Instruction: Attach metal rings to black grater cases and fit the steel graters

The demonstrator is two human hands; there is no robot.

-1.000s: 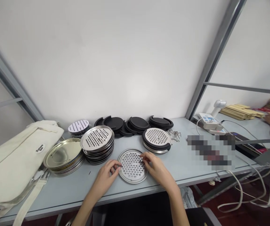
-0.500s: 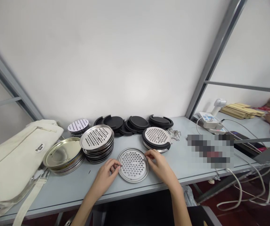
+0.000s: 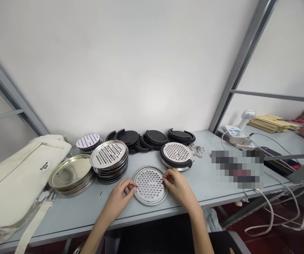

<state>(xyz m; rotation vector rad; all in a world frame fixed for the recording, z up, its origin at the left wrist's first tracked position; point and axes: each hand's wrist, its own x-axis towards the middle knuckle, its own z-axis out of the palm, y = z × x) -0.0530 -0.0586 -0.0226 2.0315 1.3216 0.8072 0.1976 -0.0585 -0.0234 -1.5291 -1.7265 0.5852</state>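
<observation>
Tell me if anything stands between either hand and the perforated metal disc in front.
Nothing visible does: the left hand and right hand are at opposite edges of the perforated metal disc. The slotted-disc stack sits farther back to the left, the black-edged disc farther back to the right.

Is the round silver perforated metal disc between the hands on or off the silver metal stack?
Off. Grey tabletop shows between the round silver perforated metal disc and the silver metal stack to its left.

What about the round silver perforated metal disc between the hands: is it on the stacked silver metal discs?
No, the disc rests on the grey tabletop, apart from the stacked discs.
</observation>
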